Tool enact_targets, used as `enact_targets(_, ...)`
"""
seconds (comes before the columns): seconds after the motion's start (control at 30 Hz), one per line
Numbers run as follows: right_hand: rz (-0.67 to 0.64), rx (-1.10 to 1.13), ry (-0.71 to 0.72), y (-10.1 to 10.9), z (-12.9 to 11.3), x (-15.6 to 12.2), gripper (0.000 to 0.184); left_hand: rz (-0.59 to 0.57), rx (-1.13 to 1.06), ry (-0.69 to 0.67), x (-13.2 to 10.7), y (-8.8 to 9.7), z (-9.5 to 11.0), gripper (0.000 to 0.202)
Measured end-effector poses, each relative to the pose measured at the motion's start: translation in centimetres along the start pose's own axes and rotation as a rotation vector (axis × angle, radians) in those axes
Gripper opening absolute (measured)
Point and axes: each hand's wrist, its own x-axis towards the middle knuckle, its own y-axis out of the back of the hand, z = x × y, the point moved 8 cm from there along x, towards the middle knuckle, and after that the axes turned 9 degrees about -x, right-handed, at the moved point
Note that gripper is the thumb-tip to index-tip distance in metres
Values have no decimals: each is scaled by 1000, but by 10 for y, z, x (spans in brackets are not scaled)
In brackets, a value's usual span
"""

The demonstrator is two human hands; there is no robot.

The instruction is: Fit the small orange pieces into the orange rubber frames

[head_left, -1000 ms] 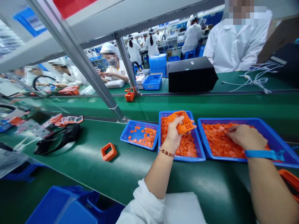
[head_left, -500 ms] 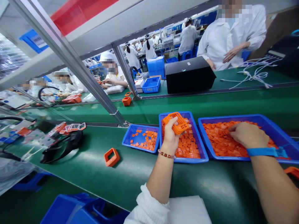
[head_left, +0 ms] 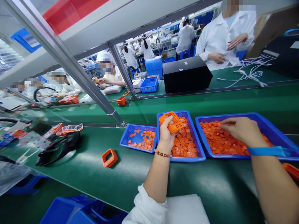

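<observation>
The person's left hand (head_left: 167, 132) is raised with fingers curled in a grip, while the right hand (head_left: 243, 132) turns palm down, fingers reaching forward and low, both bare forearms (head_left: 156, 180) stretching out ahead.

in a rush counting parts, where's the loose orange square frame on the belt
In the head view, the orange square frame lies on the green conveyor belt, left of and below the small blue tray, with the black bundle further left.

A square orange plastic frame (head_left: 172, 123) matches the small orange pieces (head_left: 184, 146) heaped in a shallow bright blue plastic tray (head_left: 188, 159). A brown beaded bracelet (head_left: 161, 153) and a bright blue fabric wristband (head_left: 266, 151) stand above the glossy dark green conveyor belt (head_left: 130, 177).
</observation>
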Motion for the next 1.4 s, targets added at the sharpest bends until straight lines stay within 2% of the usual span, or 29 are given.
enact_targets(0.07,-42,78,-34,3,-17,-4,14,-1,25,0,0,1,3,31)
enact_targets(0.13,-18,150,-7,9,-42,-11,19,-31,56,30,0,-1,3,33)
enact_targets(0.17,11,191,73,13,-61,-16,18,-61,66,61,-1,-4,1,34)
enact_targets(0.23,-13,280,291,15,-101,-29,15,-135,74,121,-2,-11,-5,34)
enact_targets(0.3,-40,336,443,15,-132,-43,16,-175,86,145,-4,-16,-10,32)
enact_targets(0.43,-26,338,578,20,-164,-59,25,-182,104,130,-9,-25,-13,26)
enact_targets(0.57,-33,385,643,27,-175,-67,32,-182,44,90,-19,-36,-3,17)
enact_targets(0.67,-5,402,686,31,-179,-72,29,-157,12,82,-25,-40,3,14)
enact_targets(0.87,164,285,754,33,-187,-81,20,-118,-49,84,-27,-40,9,14)
enact_targets(1.03,324,188,820,28,-197,-91,21,-74,-153,91,-29,-37,16,18)
enact_targets(1.2,325,280,890,28,-204,-97,23,-114,-158,103,-37,-43,22,26)
enact_targets(1.3,330,336,861,34,-202,-96,22,-137,-110,66,-42,-46,27,23)
enact_targets(1.4,388,272,847,38,-201,-99,19,-159,-104,30,-48,-51,31,19)
